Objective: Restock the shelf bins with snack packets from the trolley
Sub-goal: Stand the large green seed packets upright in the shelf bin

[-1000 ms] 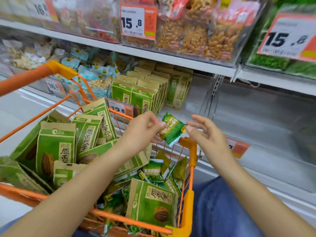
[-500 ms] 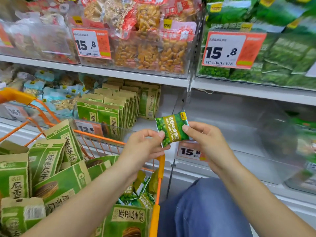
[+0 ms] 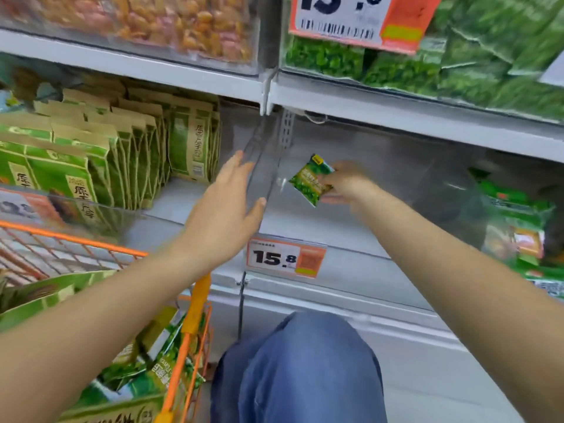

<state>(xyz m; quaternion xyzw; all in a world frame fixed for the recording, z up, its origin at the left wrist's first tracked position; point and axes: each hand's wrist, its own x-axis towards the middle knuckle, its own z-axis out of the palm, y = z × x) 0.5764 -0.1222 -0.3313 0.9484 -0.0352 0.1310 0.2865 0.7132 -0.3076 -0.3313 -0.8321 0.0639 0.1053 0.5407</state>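
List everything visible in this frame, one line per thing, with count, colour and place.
small pea snack packet: one, green, held over the clear middle bin
clear bin divider: one, transparent, between the bins
seed bags: many, green and tan, lower-left shelf bin
price tag: one, white and orange, reads 15.8, lower shelf edge
trolley: one, orange, bottom left, holding more green packets
nut packets: many, orange-brown, upper-left bin
green packets: many, upper-right bin
knee: one, blue denim, bottom centre
left hand: open, at the divider
right hand: grips the packet

Orange price tag, blue-jeaned knee
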